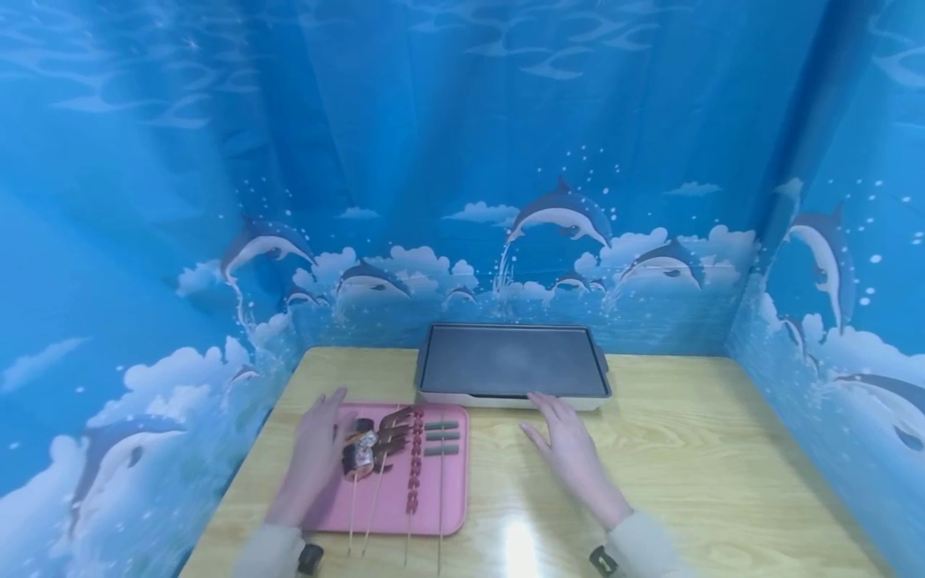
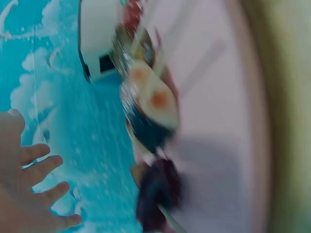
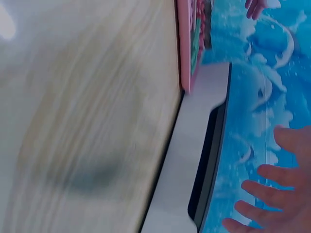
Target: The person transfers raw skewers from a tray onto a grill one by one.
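Observation:
My left hand (image 1: 312, 449) is over the left side of a pink tray (image 1: 390, 515), its fingers straight and holding nothing. Several skewers lie side by side on the tray. Nearest that hand is a skewer of dark-edged, shiny pieces (image 1: 359, 454); in the left wrist view one blurred piece (image 2: 158, 97) is pale with orange spots. Beside it are a skewer of brown pieces (image 1: 393, 433), one of small red pieces (image 1: 415, 470) and one of green sticks (image 1: 442, 437). My right hand (image 1: 571, 453), fingers spread, is by the front edge of a black griddle (image 1: 513, 361); contact is unclear.
The griddle, with a pale base (image 3: 182, 160), stands at the back of the wooden table (image 1: 694, 449), behind and right of the tray. Blue curtains (image 1: 433, 120) with dolphins enclose the back and sides. The skewers' stick ends overhang the tray's front edge.

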`<state>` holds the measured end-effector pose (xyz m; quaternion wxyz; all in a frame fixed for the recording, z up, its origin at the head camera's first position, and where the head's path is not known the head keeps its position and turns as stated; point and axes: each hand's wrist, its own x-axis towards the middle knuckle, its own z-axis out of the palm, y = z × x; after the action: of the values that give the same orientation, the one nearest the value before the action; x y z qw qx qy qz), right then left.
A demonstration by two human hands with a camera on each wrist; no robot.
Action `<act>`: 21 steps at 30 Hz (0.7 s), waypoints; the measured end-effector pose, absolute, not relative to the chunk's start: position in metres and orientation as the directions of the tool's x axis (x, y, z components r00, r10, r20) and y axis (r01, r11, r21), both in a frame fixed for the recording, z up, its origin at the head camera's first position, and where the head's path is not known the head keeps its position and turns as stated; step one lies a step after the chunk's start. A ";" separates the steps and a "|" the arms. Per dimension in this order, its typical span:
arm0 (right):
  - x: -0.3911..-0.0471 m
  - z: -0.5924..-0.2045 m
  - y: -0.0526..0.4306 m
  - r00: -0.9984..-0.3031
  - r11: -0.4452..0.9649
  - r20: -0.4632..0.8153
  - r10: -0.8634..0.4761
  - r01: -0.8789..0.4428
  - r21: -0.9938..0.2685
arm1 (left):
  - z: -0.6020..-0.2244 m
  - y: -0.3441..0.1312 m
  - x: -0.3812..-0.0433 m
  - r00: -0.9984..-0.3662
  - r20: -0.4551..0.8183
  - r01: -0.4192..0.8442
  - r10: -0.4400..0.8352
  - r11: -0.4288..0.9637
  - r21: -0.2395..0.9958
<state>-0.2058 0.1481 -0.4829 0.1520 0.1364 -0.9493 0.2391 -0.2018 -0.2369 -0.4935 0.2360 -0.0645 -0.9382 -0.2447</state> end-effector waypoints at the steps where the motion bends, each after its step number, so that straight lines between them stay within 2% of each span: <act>1: -0.205 -0.485 0.143 -0.914 0.850 0.349 -0.205 -0.343 -0.400 | -0.496 -0.242 -0.199 -0.884 0.467 0.227 -0.003 0.871 0.435; 7: -0.201 -0.499 0.116 -0.893 0.846 0.324 -0.311 -0.416 -0.335 | -0.507 -0.266 -0.180 -0.952 0.291 0.062 -0.091 0.878 0.475; 14: -0.196 -0.514 0.092 -0.890 0.848 0.149 -0.430 -0.455 -0.273 | -0.518 -0.288 -0.167 -0.983 0.080 -0.119 -0.167 0.901 0.417; 21: -0.191 -0.522 0.077 -0.872 0.836 0.037 -0.487 -0.478 -0.271 | -0.528 -0.300 -0.160 -0.987 -0.053 -0.160 -0.152 0.904 0.395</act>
<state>-0.1906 0.0769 -0.5218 -0.0169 0.2520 -0.9578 0.1369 -0.1595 -0.2996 -0.5283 -0.0107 0.0800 -0.9757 -0.2035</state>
